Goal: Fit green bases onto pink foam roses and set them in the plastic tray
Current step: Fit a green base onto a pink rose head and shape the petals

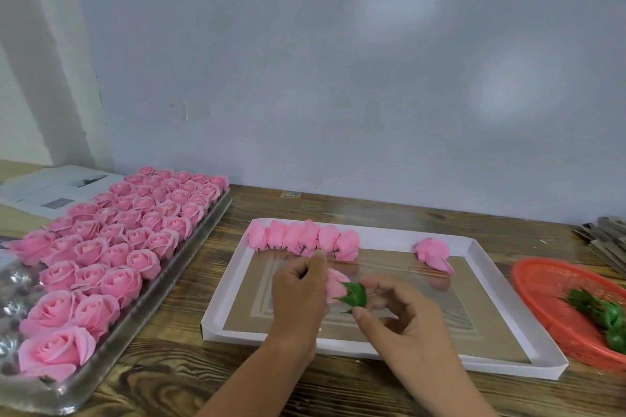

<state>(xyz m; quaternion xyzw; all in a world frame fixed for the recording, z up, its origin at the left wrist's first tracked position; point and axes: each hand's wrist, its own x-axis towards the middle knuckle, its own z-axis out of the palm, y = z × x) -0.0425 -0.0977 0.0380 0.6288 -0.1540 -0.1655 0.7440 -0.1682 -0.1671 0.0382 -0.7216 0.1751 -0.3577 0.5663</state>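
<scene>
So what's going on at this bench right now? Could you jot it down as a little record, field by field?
left hand: left hand holds a pink rose
right hand: right hand pinches a green base against that rose
white tray: white tray holds a row of six roses plus a lone rose at the far right corner
left of it: clear plastic tray packed with upright roses
right of it: red basket with spare bases

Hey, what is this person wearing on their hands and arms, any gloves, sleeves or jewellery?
Nothing shows. The left hand and right hand are bare, without gloves, rings or a watch, and both forearms are uncovered down to the picture's lower edge, so no sleeve is in view.
</scene>
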